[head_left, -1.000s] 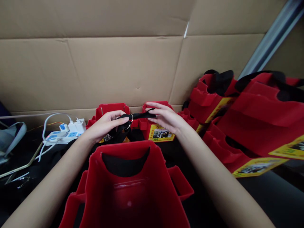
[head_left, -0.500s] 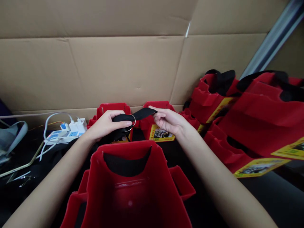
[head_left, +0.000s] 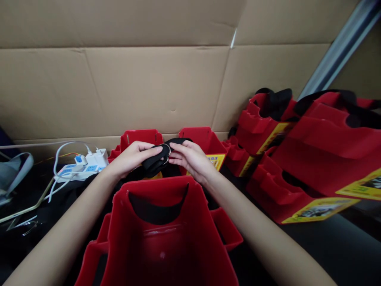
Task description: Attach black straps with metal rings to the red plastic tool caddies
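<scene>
My left hand (head_left: 135, 155) grips a folded black strap (head_left: 153, 162), thumb on top beside a metal ring (head_left: 168, 150). From the right, my right hand (head_left: 190, 158) pinches at the ring and the strap passing through it. Just below both hands stands a red plastic bucket (head_left: 162, 180) with side pockets, seen from above. A black band (head_left: 159, 212) runs through slots in its far wall. Part of the strap and the ring is hidden by my fingers.
Two more red buckets (head_left: 196, 137) stand behind my hands against a cardboard wall (head_left: 154, 87). On the right are stacked red buckets (head_left: 324, 159) with black straps and yellow labels. At left lies a white power strip (head_left: 89, 170) with plugs and cables.
My right hand has moved left, from the strap's stretched-out end to the ring beside my left hand. The strap is no longer pulled out straight. My left hand has barely moved.
</scene>
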Motion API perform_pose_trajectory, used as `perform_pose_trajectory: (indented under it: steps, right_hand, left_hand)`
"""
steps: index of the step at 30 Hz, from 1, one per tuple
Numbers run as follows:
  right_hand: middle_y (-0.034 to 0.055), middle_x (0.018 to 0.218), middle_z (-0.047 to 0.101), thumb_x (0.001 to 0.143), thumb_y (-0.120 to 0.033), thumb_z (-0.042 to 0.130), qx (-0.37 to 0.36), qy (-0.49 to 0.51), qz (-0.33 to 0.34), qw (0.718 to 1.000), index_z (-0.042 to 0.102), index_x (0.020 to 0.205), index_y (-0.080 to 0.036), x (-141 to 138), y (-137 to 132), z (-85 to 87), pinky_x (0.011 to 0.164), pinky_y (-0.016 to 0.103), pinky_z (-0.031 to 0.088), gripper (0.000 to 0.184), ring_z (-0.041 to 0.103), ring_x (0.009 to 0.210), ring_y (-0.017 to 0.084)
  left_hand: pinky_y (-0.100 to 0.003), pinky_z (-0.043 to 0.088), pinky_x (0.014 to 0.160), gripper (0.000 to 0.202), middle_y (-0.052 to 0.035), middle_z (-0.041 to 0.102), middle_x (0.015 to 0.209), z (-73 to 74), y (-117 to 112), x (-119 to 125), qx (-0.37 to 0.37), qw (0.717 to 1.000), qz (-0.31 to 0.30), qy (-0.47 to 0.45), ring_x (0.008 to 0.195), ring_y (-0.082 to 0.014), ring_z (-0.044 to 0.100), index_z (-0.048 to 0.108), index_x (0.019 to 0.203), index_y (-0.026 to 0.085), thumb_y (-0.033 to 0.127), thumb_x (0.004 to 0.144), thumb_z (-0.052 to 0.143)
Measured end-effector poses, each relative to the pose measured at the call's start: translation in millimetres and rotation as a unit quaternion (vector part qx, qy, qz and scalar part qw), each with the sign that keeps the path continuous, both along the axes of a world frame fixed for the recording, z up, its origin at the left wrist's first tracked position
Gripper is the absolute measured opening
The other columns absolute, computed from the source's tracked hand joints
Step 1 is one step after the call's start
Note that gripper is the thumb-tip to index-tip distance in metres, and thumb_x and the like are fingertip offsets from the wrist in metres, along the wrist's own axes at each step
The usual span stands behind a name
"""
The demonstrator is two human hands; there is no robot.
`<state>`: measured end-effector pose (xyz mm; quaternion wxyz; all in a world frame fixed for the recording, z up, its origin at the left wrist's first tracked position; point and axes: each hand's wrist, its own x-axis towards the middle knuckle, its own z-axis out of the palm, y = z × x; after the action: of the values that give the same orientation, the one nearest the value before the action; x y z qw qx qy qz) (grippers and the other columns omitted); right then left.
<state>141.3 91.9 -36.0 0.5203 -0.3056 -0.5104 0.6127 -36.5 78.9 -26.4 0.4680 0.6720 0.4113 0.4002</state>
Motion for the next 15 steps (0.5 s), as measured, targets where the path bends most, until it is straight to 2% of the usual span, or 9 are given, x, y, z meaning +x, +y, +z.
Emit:
perform_pose_trajectory:
  steps: [2,4,7,9,12,15]
  right_hand:
    - [0.0037,0.077,0.065,0.071,-0.016,0.061,0.024,-0.021,-0.056,0.998,0.051,0.081,-0.015,0.3,-0.3,1.8,0.053,0.022,0.053,0.014,0.064,0.06,0.011]
    - [0.0045,0.08,0.066,0.07,-0.014,0.057,0.039,-0.024,-0.086,0.995,0.05,0.081,-0.015,2.1,0.7,4.4,0.052,0.022,0.053,0.014,0.064,0.061,0.012]
    - [0.0084,0.094,0.066,0.069,-0.012,0.053,0.089,-0.017,-0.131,0.987,0.053,0.085,-0.014,8.6,6.6,8.0,0.058,0.023,0.055,0.016,0.066,0.075,0.015]
    - [0.0083,0.096,0.066,0.067,-0.01,0.05,0.129,0.003,-0.172,0.977,0.054,0.087,-0.014,15.1,13.8,9.2,0.065,0.025,0.056,0.021,0.066,0.083,0.017]
    - [0.0049,0.084,0.066,0.063,-0.005,0.045,0.145,0.046,-0.207,0.966,0.054,0.077,-0.015,25.1,25.5,10.0,0.076,0.028,0.054,0.019,0.065,0.086,0.016]
    - [0.0006,0.07,0.061,0.061,-0.003,0.041,0.139,0.073,-0.224,0.962,0.05,0.069,-0.016,33.7,32.6,11.5,0.079,0.03,0.053,0.018,0.065,0.08,0.014]
  left_hand:
    - [-0.022,0.046,0.059,0.034,-0.0049,0.067,0.073,-1.4,0.1,0.7,0.0,1.0,-0.004,0.0,0.066,-0.0144,0.06,0.069,0.08,0.015,0.048,0.074,0.063]
    - [-0.021,0.044,0.058,0.035,-0.0035,0.065,0.073,-3.1,1.0,0.9,0.01,1.0,-0.007,-0.005,0.066,-0.0131,0.058,0.067,0.077,0.016,0.05,0.074,0.062]
    - [-0.018,0.039,0.054,0.036,0.0001,0.059,0.067,-4.1,1.6,0.6,0.037,0.999,-0.007,-0.015,0.062,-0.0106,0.053,0.062,0.071,0.016,0.052,0.073,0.062]
    - [-0.017,0.037,0.053,0.036,0.0022,0.055,0.064,-3.0,0.6,0.5,0.054,0.998,-0.008,-0.018,0.06,-0.0086,0.05,0.061,0.07,0.016,0.052,0.073,0.061]
    - [-0.017,0.035,0.052,0.032,0.0034,0.054,0.065,0.1,-2.0,1.4,0.058,0.998,-0.013,-0.006,0.057,-0.0072,0.048,0.062,0.076,0.016,0.048,0.075,0.062]
    - [-0.018,0.039,0.057,0.025,0.0028,0.058,0.071,1.5,-2.5,3.2,0.047,0.998,-0.037,0.037,0.063,-0.0086,0.052,0.061,0.081,0.016,0.039,0.073,0.067]
